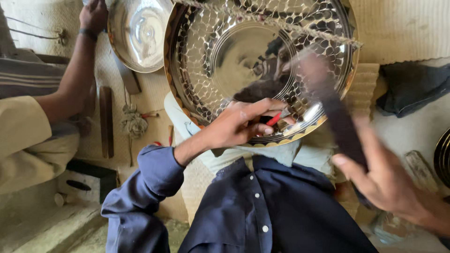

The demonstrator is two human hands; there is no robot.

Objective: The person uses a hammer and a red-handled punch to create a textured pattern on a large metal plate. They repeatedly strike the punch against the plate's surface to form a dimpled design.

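Left hand [241,124] pinching small red-handled punch tool [275,118] against rim of big shiny hammered brass tray [211,56] propped over lap, right hand [389,180] gripping blurry dark wooden mallet [337,112] alongside

We have little room over the middle: the big hammered metal plate [262,70] fills it, with a rope [281,26] stretched across its far part. Our left hand [239,124] sits on its near rim, pinching a small red-tipped tool [276,118], and our right hand [389,182] swings a dark, blurred hammer [337,117] in from the near right, closing that side. Far left, another person's arm [75,79] and a second shiny plate [138,30] block passage. Between that arm and our sleeve, the mat [150,93] lies open save a wooden bar [106,122].
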